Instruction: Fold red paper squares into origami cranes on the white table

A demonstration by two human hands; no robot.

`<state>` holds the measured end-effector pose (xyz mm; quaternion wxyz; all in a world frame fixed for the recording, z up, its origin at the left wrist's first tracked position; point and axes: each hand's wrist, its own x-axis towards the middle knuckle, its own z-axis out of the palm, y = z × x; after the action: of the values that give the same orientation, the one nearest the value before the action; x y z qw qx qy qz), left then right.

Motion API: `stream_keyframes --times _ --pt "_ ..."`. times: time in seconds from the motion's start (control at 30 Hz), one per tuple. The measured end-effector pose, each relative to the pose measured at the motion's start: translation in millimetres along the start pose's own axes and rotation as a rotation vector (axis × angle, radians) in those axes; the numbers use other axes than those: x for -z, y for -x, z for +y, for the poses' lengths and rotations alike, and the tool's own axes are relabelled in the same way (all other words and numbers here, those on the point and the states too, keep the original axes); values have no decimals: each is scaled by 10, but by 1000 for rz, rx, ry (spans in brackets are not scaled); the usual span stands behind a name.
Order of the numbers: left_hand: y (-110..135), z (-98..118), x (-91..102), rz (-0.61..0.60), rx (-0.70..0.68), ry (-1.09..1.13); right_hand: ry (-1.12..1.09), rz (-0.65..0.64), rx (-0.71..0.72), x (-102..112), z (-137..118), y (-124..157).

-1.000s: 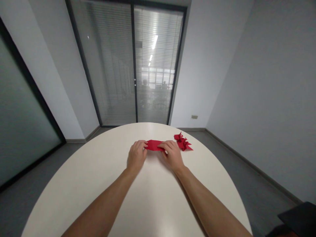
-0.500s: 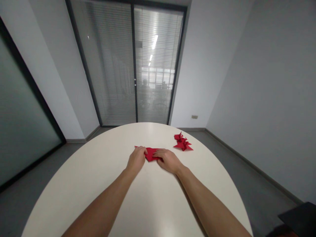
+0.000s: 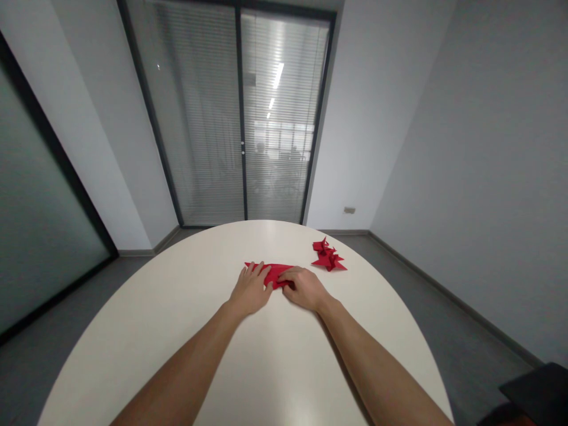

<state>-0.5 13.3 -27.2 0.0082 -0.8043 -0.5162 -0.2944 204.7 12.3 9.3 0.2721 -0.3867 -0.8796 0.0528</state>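
A folded sheet of red paper [image 3: 276, 271] lies flat on the white table, its pointed left tip showing past my fingers. My left hand [image 3: 252, 289] rests on the paper's left part with fingers stretched out and spread. My right hand [image 3: 305, 287] has its fingers curled together on the paper's right part, pinching its near edge; the right end is hidden beneath it. To the right sit several red folded-paper figures [image 3: 328, 258] with pointed tips, close together and apart from both hands.
The round white table [image 3: 177, 331] curves away on both sides. Behind it stand a glass door with blinds [image 3: 279, 177] and pale walls [image 3: 479, 177]. A dark object [image 3: 539, 390] is at the lower right, beyond the table edge.
My left hand has gone from gripping the paper's left part to lying spread over it, slightly further right. The right hand stays nearly in place.
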Motion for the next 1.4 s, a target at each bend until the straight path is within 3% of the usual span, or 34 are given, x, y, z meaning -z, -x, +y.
stream_keyframes --times 0.27,0.47,0.63,0.8,1.03,1.27,1.4 --pt "-9 102 80 -255 211 -234 -30 -44 102 -85 101 -2" --pt "-27 147 138 -282 318 -253 -63 -83 118 -37 84 -5" --pt "-19 85 140 -271 204 -220 -102 -93 158 22 19 -23" --pt "-34 28 140 -344 39 -131 -117 -90 146 22 -24 -31" --pt "-35 16 132 -337 20 -130 -81 -79 85 4 -12 -26" --pt "-31 16 107 -313 84 -150 -73 -70 71 15 27 -16" --pt "-34 -18 130 -343 16 -62 -95 -42 79 41 -11 -23"
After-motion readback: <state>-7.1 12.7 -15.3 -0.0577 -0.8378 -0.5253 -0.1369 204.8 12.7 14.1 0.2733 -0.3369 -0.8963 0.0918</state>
